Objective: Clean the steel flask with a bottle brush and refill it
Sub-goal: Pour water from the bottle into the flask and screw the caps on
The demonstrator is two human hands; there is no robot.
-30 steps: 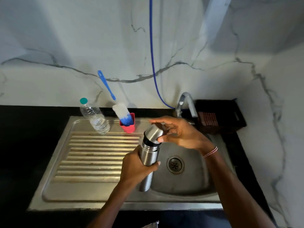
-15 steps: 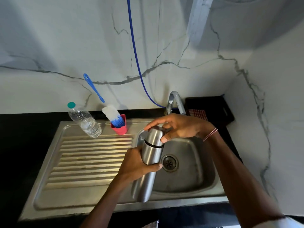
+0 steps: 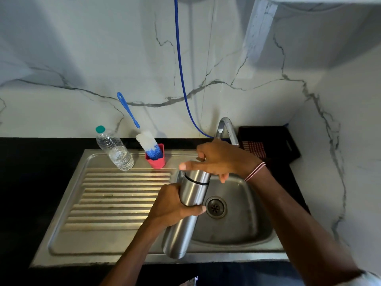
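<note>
steel flask (image 3: 186, 205) lid now seated, hands (image 3: 175, 205) still gripping

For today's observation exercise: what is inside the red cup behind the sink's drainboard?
The red cup holds the bottle brush, bristle end down, its blue handle leaning up against the wall. The cup's wall hides the bristle tips and anything else inside.

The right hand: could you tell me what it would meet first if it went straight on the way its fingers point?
Probably the red cup holding the brush, though depth is unclear.
</note>
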